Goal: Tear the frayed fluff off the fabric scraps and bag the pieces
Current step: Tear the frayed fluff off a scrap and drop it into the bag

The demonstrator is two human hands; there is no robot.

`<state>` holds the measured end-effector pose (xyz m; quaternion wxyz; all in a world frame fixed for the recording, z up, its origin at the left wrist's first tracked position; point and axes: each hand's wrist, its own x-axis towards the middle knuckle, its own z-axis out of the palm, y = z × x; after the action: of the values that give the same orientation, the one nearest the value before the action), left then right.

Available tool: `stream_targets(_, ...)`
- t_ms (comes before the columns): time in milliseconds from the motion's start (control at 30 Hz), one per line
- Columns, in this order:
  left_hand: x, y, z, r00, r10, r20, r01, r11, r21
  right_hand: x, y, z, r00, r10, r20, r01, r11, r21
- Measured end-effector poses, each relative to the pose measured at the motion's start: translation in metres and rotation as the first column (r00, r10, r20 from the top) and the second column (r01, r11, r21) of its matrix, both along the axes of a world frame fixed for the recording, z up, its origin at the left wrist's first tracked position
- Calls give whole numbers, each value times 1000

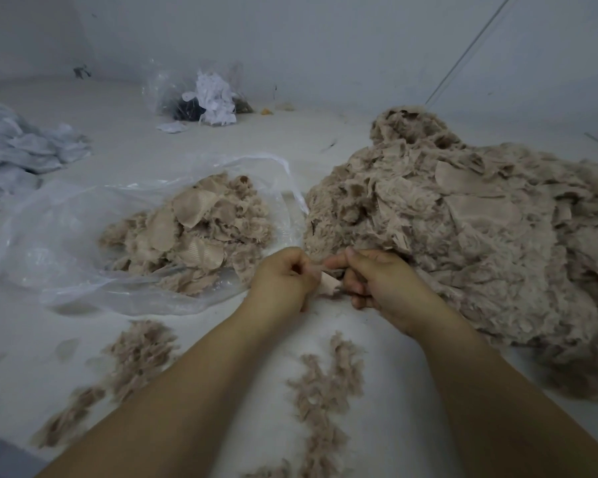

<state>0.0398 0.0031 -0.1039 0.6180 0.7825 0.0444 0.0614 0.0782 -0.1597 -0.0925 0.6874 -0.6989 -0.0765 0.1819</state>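
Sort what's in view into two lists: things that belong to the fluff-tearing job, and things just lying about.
Job:
- fabric scrap, pinched by left hand and right hand
- big scrap pile
- clear bag of pieces
- torn fluff

Lying about:
- far bag of white scraps
- grey cloth

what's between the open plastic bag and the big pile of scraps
In the head view, both hands, the left and the right, pinch one small scrap in the gap between the bag and the pile.
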Motion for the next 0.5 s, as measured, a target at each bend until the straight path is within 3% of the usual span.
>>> stream_targets(67, -3, 4, 4, 1000, -14, -25, 8, 974, -225, 1, 1, -2, 1000, -14, -13, 14, 1000, -14)
stream_targets(133, -5, 7, 6, 999, -33, -13, 27, 939, -344, 3, 1, -3, 999, -28, -20, 27, 999, -28)
stream_targets(300, -4, 3, 1, 998, -52, 47, 64, 940, -335, 0, -1, -1, 999, 49, 22, -49, 999, -18)
stream_targets(500, -4, 0, 2, 996, -85, -25, 69, 920, -385, 3, -5, -6, 994, 72, 80, -69, 997, -38)
